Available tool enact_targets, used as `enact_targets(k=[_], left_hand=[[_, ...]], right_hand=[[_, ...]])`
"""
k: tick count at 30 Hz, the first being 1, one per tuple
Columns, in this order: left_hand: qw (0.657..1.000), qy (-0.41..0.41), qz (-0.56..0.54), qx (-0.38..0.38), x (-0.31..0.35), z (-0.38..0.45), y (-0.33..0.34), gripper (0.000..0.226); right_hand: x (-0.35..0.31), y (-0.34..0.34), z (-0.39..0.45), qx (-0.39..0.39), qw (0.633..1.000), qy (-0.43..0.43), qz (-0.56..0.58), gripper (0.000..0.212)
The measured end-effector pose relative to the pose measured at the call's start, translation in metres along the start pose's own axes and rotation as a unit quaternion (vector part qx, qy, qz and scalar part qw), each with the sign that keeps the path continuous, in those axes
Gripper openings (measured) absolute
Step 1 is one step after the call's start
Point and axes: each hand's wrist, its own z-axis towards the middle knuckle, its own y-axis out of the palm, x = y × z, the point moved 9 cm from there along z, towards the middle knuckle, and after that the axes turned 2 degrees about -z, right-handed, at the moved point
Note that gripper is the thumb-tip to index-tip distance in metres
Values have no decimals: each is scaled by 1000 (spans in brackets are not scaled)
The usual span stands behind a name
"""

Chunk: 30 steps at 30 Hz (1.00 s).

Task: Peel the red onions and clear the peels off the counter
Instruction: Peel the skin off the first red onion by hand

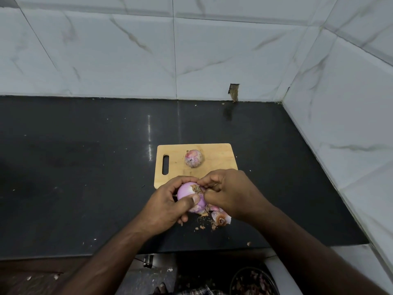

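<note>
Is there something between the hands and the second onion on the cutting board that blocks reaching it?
Nothing visible blocks it. The second onion lies alone on the cutting board, just beyond the hands. But both are busy: the left hand holds the peeled onion and the right hand pinches at its root end.

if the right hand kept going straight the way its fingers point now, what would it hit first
The right hand points left at the held onion and already pinches at its root end, so it would meet that onion first, with the left hand behind it.

An onion [194, 158] lies on the board [217, 160] at frame centre. Just below, both hands [163, 207] [229, 192] hold another onion [189, 194]. Peels [220, 217] lie lower right of it.
</note>
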Motion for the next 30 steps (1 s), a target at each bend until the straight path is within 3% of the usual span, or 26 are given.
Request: enact_targets(k=[13,18,20,24,30], left_hand=[[998,-22,-50,8,-8,-1,0,54],[995,-30,-91,18,-8,0,-4,44],[995,-30,-97,21,-9,0,-6,47],[995,-29,-95,21,-10,-1,-9,56],[996,-33,-82,24,-14,1,-10,45]], right_hand=[[13,0,4,22,999,38,-6,21],[28,4,4,-30,969,95,227,19],[26,9,2,-63,961,92,253,22],[23,12,3,-58,977,60,194,28],[14,12,3,-2,997,17,72,33]])
